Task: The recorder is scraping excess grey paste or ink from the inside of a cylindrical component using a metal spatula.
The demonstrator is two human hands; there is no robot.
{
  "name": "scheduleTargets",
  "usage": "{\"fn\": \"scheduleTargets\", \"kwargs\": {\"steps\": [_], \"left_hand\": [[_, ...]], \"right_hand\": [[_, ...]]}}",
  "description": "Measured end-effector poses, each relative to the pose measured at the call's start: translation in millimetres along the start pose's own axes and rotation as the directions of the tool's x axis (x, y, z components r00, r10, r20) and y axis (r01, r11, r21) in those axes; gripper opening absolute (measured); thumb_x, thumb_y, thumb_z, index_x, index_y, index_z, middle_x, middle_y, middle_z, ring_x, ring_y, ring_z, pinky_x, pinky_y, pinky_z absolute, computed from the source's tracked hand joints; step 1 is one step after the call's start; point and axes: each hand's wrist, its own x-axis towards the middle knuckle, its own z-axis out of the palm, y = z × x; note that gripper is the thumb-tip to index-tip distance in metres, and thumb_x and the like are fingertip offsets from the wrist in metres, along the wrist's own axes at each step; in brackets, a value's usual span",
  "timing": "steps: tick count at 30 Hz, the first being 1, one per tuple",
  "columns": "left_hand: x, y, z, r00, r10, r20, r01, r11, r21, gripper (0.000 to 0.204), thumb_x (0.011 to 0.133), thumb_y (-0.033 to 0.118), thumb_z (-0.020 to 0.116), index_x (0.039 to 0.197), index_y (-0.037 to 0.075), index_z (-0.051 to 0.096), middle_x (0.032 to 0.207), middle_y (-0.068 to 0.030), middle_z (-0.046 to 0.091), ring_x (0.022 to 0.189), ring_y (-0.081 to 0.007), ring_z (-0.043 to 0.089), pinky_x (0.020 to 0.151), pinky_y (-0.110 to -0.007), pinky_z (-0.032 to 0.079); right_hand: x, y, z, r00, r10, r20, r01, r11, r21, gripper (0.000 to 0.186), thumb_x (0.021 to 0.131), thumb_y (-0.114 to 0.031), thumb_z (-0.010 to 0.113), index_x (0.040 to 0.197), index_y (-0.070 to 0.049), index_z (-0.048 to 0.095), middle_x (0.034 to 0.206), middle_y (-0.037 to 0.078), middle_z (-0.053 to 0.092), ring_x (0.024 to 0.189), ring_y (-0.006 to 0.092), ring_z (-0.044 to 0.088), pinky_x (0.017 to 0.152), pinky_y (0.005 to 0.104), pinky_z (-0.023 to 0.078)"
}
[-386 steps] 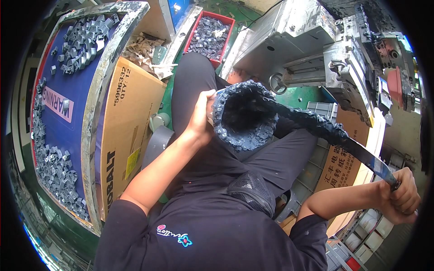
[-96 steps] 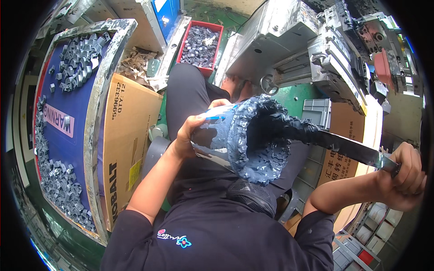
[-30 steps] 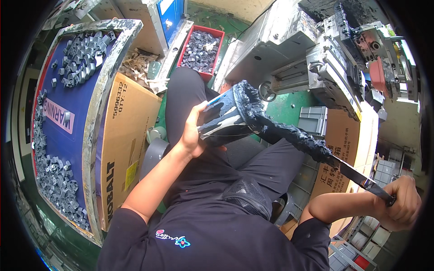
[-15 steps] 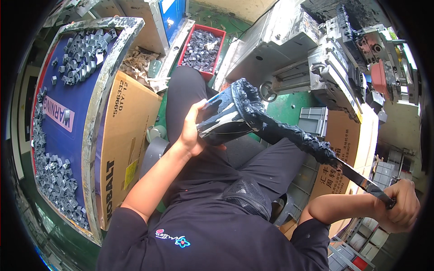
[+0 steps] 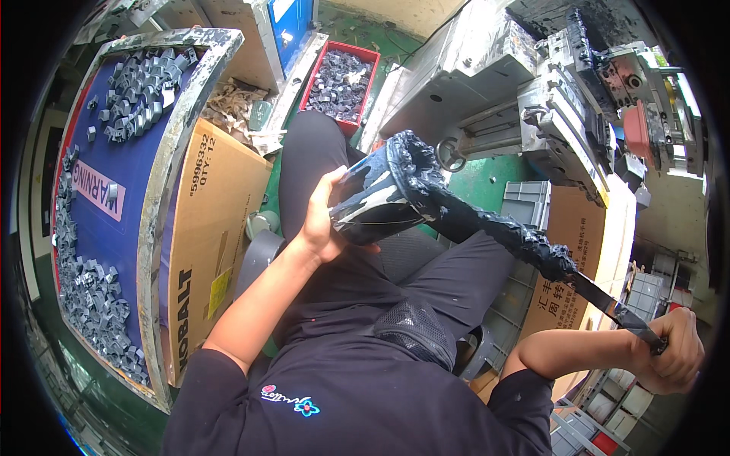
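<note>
My left hand [image 5: 327,220] is closed around a cylindrical container [image 5: 376,197], held tilted on its side over my lap and smeared with dark blue-grey paste, thickly crusted round its rim. In my right hand [image 5: 669,353] is the handle of a long flat metal blade [image 5: 612,304], held low at the right. Thick dark paste [image 5: 532,247] coats much of the blade, whose far end meets the container's mouth. Whether that end is inside the opening is hidden by paste.
At the left, small grey pieces lie on a framed blue board [image 5: 122,243] beside a cardboard sheet [image 5: 198,228]. A red crate [image 5: 307,102] of pieces stands ahead. A metal machine [image 5: 456,83] fills the upper right, with cardboard [image 5: 612,235] and grey crates [image 5: 525,194] below.
Since the earliest frame, the container has tipped so its side shows instead of its open mouth, and my right hand has lowered. Over the last second both hands have barely moved.
</note>
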Motion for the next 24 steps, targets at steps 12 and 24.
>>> {"fn": "scheduleTargets", "kwargs": {"steps": [12, 24], "left_hand": [[-1, 2, -1, 1.0, 0.018, 0.019, -0.017, 0.998, -0.052, 0.06, 0.094, 0.057, 0.034, 0.13, 0.013, 0.053, 0.118, -0.0146, 0.065, 0.099, -0.0322, 0.067, 0.055, -0.055, 0.059], [-5, 4, -3, 0.988, 0.056, 0.141, -0.047, 0.997, -0.066, 0.06, 0.096, 0.053, 0.033, 0.131, 0.008, 0.05, 0.117, -0.0159, 0.065, 0.096, -0.034, 0.068, 0.055, -0.055, 0.059]], "right_hand": [[3, 1, 6, 0.999, -0.006, -0.049, 0.003, 0.997, -0.075, 0.029, 0.07, 0.003, 0.052, 0.049, -0.014, 0.041, 0.042, -0.003, 0.042, 0.033, 0.0014, 0.037, 0.032, 0.0157, 0.026], [-12, -26, -6, 0.949, -0.132, -0.287, 0.028, 0.94, -0.339, 0.041, 0.095, -0.015, 0.054, 0.059, -0.017, 0.036, 0.047, -0.007, 0.033, 0.034, 0.0009, 0.027, 0.035, 0.0153, 0.021]]}}
